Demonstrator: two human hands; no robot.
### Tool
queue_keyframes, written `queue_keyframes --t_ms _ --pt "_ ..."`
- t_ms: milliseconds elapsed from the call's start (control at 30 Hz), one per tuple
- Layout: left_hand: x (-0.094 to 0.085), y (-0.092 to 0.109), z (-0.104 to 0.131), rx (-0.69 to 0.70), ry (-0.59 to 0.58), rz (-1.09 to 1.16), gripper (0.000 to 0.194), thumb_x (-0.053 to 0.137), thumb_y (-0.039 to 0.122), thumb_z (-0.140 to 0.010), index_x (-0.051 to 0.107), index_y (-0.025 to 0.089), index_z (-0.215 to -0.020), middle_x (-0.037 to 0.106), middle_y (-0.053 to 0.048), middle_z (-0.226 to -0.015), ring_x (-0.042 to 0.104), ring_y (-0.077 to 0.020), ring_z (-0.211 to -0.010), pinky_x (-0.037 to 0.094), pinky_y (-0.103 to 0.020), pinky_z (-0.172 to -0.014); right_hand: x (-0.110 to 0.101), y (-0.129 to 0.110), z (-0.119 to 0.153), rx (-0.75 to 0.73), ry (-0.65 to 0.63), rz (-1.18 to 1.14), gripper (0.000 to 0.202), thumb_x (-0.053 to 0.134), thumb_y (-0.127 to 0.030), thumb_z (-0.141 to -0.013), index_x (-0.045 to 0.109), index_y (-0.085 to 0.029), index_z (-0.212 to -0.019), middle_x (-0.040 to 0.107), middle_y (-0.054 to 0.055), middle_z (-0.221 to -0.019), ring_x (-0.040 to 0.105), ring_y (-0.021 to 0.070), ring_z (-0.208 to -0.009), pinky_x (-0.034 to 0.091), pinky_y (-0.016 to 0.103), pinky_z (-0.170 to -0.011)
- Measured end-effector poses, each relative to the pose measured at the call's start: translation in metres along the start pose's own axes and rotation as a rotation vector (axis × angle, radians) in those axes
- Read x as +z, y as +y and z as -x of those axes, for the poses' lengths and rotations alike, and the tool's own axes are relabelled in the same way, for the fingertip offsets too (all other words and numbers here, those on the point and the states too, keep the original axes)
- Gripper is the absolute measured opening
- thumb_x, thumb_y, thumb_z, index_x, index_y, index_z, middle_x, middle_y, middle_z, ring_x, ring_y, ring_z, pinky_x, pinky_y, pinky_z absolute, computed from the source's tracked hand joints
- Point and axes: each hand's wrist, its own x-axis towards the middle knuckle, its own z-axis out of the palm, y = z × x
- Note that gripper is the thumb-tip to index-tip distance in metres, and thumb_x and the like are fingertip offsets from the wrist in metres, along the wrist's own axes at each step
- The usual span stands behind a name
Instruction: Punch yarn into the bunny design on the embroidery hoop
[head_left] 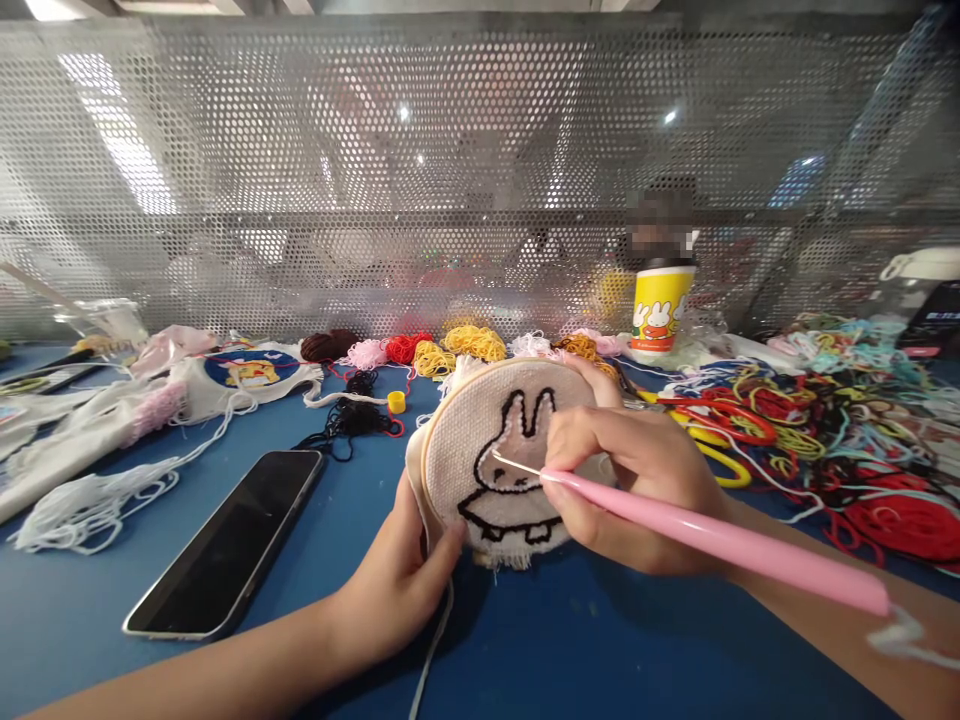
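The right grip (649,455) is pinching the pink punch needle (712,534), its long axis slanting toward the table's (345,530) far-left corner, over the hooped rabbit embroidery (510,435) the left grip (409,555) is holding.

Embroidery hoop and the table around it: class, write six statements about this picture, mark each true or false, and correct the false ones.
1. The right hand holds a pink tool. True.
2. The phone lies on the table with its screen dark. True.
3. The left hand holds the phone. False: it holds the hoop.
4. The rabbit on the hoop's cloth is outlined in red. False: the outline is black.
5. The cup beyond the hoop has white rabbits on it. True.
6. All the yarn beyond the hoop is green. False: it includes red, yellow and brown.
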Motion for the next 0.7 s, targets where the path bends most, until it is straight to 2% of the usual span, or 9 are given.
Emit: queue_keyframes --t_ms 267,500,700 --pt "-0.0009 0.0003 0.0008 0.034 -0.005 -0.047 0.06 0.039 0.018 -0.081 0.005 0.022 -0.13 0.023 -0.009 -0.134 0.013 -0.0238 -0.126 0.013 -0.039 -0.104 0.0015 -0.0007 -0.0002 -0.018 -0.024 0.05 0.012 0.047 -0.011 -0.064 0.04 -0.019 -0.057 0.049 -0.009 -0.049 0.045 0.0048 -0.043 0.017 0.046 -0.097" --pt "-0.0006 -0.0012 0.0043 0.06 -0.015 -0.096 0.057 0.038 0.017 -0.082 0.007 0.023 -0.13 0.028 -0.009 -0.13 0.025 -0.0247 -0.12 0.02 -0.039 -0.101 0.0031 0.0013 0.0004 -0.027 -0.025 0.115 0.011 0.048 -0.012 -0.065 0.043 -0.02 -0.06 0.05 -0.01 -0.049 0.045 0.0044 -0.043 0.018 0.043 -0.098" --pt "0.0004 -0.0015 0.0068 0.086 -0.019 -0.119 0.058 0.039 0.016 -0.081 0.009 0.023 -0.13 0.027 -0.009 -0.131 0.025 -0.0255 -0.119 0.019 -0.04 -0.101 -0.0009 -0.0039 -0.0033 -0.011 -0.048 0.163 0.011 0.047 -0.012 -0.065 0.044 -0.02 -0.06 0.052 -0.008 -0.051 0.048 0.0059 -0.047 0.029 0.04 -0.091"
